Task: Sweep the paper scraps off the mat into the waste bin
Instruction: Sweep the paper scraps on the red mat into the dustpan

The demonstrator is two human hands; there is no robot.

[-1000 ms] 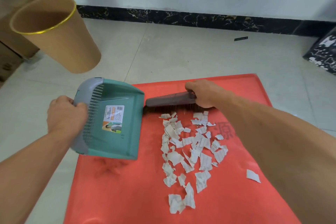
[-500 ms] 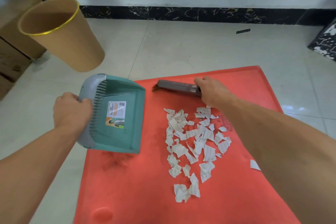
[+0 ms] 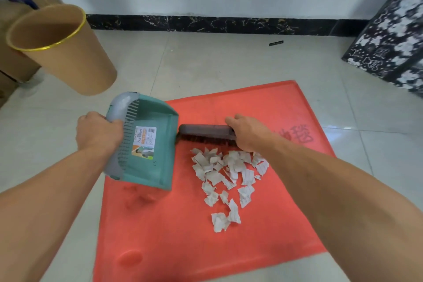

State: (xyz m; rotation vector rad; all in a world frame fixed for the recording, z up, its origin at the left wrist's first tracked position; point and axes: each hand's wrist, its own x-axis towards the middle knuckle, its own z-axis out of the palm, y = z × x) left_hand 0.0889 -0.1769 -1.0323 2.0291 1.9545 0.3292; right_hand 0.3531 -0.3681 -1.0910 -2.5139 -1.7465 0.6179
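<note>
red foam mat (image 3: 229,247) on the tiles, tan round waste bin with a gold rim (image 3: 68,62) off its far left corner. our left hand (image 3: 98,131) grips the teal plastic dustpan (image 3: 158,162) by its grey handle. our right hand (image 3: 248,134) is wrapped round the dark bristle brush (image 3: 206,133), just beyond the white paper scraps (image 3: 226,174) piled mid-mat. we'd press the pan lip flat and drag short strokes sideways into it.

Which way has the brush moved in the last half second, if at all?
Yes. Measured against the paper scraps on the mat, the brush has come nearer, closing the gap to the pile's far edge.
</note>
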